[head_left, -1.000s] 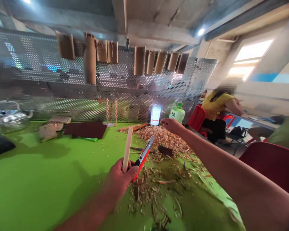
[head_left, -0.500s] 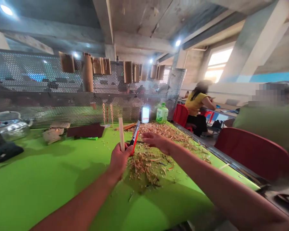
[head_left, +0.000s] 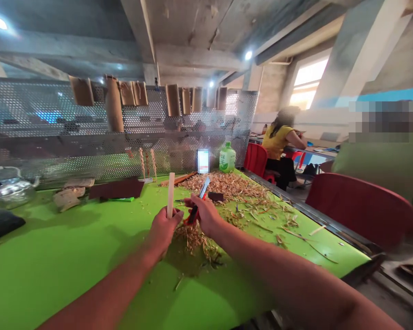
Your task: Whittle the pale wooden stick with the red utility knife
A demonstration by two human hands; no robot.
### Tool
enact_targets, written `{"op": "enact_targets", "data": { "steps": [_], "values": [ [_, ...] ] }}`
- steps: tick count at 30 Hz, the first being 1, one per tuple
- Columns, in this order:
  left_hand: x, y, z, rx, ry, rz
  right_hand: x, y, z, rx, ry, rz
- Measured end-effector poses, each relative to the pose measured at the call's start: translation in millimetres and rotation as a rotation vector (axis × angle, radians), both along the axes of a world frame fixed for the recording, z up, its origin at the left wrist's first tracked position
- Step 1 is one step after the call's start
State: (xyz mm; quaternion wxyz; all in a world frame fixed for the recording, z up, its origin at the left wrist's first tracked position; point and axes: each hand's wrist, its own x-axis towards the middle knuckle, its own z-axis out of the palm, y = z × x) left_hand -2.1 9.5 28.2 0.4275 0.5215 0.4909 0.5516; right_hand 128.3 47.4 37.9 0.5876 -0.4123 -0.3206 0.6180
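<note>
Green-topped workbench (head_left: 55, 275) carries a dark maroon sheet of sandpaper (head_left: 116, 188) at the far left, then the left hand (head_left: 163, 233), its fingers curled tight around an upright pale wooden stick (head_left: 170, 195). Just beside it, the right hand (head_left: 206, 215) pinches a red snap-off utility knife (head_left: 194, 214) between fingers pressed together, its steel blade tilted up and away, while pale curled wood shavings (head_left: 220, 183) heap across the tabletop beyond and right of both hands

Left hand (head_left: 163, 233) grips stick (head_left: 170, 195); right (head_left: 206, 215) apparently utility knife (head_left: 203, 189).
</note>
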Motion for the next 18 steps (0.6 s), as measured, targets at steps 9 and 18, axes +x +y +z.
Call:
{"op": "enact_targets", "data": {
  "steps": [9,18],
  "values": [
    [-1.4,6.1,-9.3,-0.113,-0.039,0.0,1.2,-30.8,3.6,0.146,-0.095,0.265],
    [-0.5,-0.9,-7.5,-0.143,-0.338,-0.018,-4.6,-46.8,6.5,0.128,-0.194,0.369]
  ]
}}
